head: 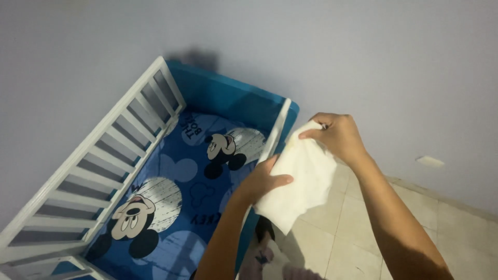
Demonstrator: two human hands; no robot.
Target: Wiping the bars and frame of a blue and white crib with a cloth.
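Both hands pinch a white cloth (301, 179): the right hand (337, 136) at its top, the left hand (262, 180) mid-edge. A white-railed crib (93, 155) with a blue cartoon sheet (176, 176) lies below-left of the grip.

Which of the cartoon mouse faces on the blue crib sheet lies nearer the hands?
The smaller, upper face, by the crib's right rail, just left of the left hand. The larger face lies lower left, near the slatted rail.

White cloth (303, 179), blue (cartoon-mouse patterned) mattress (179, 199), white crib (104, 155)
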